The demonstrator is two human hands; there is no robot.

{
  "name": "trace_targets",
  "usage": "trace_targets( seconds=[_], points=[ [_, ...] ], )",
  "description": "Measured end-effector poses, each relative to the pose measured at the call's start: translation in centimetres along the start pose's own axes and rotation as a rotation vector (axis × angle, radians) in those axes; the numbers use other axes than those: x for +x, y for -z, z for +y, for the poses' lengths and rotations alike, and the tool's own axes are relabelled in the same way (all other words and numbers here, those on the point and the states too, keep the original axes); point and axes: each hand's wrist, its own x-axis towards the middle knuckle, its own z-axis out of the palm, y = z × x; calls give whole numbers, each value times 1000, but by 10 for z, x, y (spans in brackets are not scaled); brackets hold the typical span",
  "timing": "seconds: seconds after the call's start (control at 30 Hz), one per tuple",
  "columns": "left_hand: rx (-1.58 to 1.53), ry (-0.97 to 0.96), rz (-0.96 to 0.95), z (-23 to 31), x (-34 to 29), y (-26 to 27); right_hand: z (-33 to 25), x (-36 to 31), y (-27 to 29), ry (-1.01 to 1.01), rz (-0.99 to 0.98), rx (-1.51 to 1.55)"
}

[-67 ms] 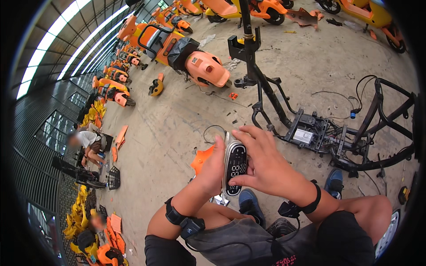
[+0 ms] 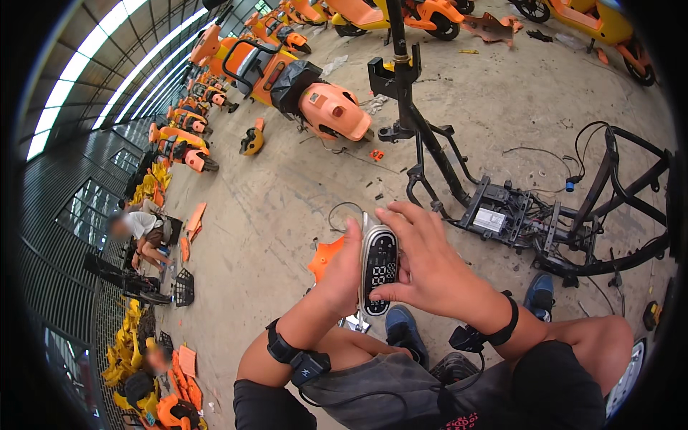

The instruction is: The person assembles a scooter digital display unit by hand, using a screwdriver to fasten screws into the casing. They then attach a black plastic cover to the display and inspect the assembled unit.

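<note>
Between both hands (image 2: 423,269), oval display panel (image 2: 378,269) (glossy black).

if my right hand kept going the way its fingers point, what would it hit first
The right hand points left across the oval display unit, so it would probably meet the left hand gripping the unit's far edge first, though depth is hard to judge.
</note>
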Motion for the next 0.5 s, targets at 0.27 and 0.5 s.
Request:
trace_targets(
  seconds=[0.27, 0.5],
  points=[
    [-173, -31, -40, 5, 5, 11, -1, 0, 11, -11, -104, 33],
    [-121, 12, 21, 2, 8, -1, 7, 3, 0, -124, 105, 8]
  ],
)
